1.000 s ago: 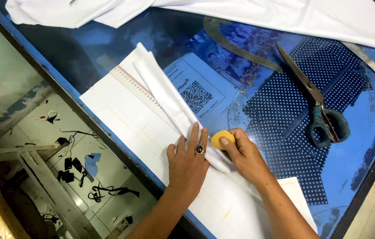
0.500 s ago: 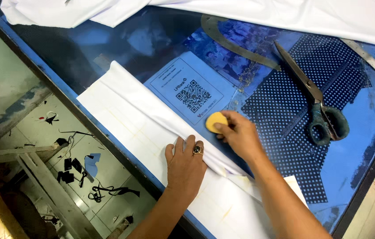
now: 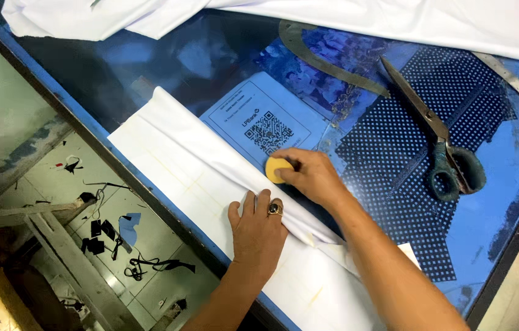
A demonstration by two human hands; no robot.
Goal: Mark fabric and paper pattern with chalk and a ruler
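Two hands at work, both the wearer's own. Left hand lies flat, fingers spread and extended, palm down on the folded white fabric strip (one dark-stoned ring on a finger). Right hand sits just beyond it, fingers curled and pinching one round yellow tailor's chalk, the disc touching the far fold of the strip.

The strip runs along the near-left edge of the bench, a blue glass-topped surface, and passes under both forearms.

Counted on the bench: one pair of large scissors with greenish handles, closed, toward the right edge; one curved pattern ruler and one straight metal ruler toward the far edge; one printed paper sheet under the glass, just beyond the chalk; one big loose heap of white cloth along the far edge. A dotted dark sheet lies under the scissors.

Below the left edge: floor with scattered dark fabric scraps, too many and too small to count.
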